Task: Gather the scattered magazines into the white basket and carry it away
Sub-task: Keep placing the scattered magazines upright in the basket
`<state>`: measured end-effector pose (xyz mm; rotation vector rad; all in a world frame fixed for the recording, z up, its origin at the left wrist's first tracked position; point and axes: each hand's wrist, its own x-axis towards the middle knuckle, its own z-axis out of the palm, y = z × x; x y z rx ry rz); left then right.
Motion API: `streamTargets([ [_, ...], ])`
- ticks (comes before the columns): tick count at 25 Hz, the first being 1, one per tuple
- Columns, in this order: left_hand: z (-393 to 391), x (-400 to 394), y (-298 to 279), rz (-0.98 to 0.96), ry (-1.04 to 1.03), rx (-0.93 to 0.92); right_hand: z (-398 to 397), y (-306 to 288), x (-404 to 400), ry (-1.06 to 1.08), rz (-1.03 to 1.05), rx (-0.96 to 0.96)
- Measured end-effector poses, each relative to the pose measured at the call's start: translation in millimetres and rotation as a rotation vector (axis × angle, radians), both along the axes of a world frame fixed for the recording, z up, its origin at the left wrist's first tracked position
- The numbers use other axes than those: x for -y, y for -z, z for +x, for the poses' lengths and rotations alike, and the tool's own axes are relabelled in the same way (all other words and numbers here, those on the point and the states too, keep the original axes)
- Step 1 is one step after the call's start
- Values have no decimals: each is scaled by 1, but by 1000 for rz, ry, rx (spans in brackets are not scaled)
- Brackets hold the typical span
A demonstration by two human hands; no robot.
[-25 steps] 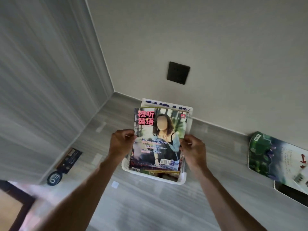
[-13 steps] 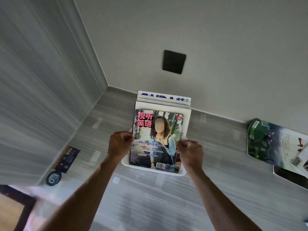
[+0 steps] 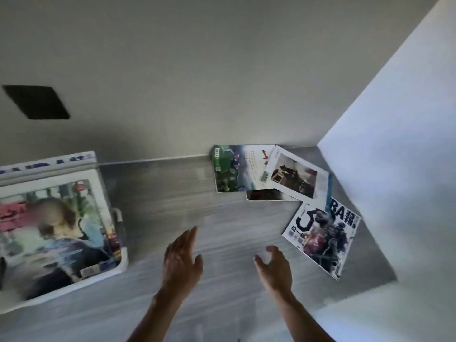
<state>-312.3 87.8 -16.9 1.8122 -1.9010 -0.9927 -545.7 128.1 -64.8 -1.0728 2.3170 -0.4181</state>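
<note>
The white basket (image 3: 122,264) stands on the floor at the left, packed with magazines; a cover with a woman (image 3: 54,233) faces me at the front. My left hand (image 3: 182,261) and my right hand (image 3: 274,267) hover empty over the bare floor, fingers apart, well right of the basket. Loose magazines lie in the far right corner: a green-covered one (image 3: 232,169), a white one with a dark photo (image 3: 297,177) lying over it, a dark one (image 3: 264,195) partly hidden beneath, and a basketball magazine (image 3: 323,236) closest to my right hand.
A grey wall with a black socket plate (image 3: 37,102) runs along the back. A white wall (image 3: 394,144) closes the right side, forming a corner behind the loose magazines. The floor (image 3: 172,193) is grey wood-grain.
Both hands have let go of the woman-cover magazine, which now rests in the basket. The view has swung right and my hands have moved right toward the corner magazines.
</note>
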Motion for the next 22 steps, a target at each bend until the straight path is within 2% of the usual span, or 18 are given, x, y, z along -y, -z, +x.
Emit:
streamTargets([
  [3, -72, 2, 14, 70, 98, -58, -91, 9, -10, 11, 83, -120],
  [5, -115, 3, 29, 156, 134, -69, -132, 19, -12, -222, 196, -356],
  [7, -150, 3, 45, 247, 122, -90, -153, 31, -11, -377, 226, -444],
  [10, -191, 6, 62, 319, 154, -74, -164, 44, -11, -311, 207, -400],
  [13, -232, 25, 72, 324, 273, 26, -175, 52, -25, -325, 184, -319],
  [15, -267, 38, 73, 344, 314, 17, -191, 53, -40, -221, 227, -282],
  [17, -298, 48, 77, 403, 233, -46, -212, 52, -53, -79, 264, -257],
  [20, -321, 66, 84, 470, 38, -36, -233, 50, -65, -147, 281, -193],
  [22, -328, 72, 83, 459, 86, -54, -238, 45, -61, -137, 235, -141],
])
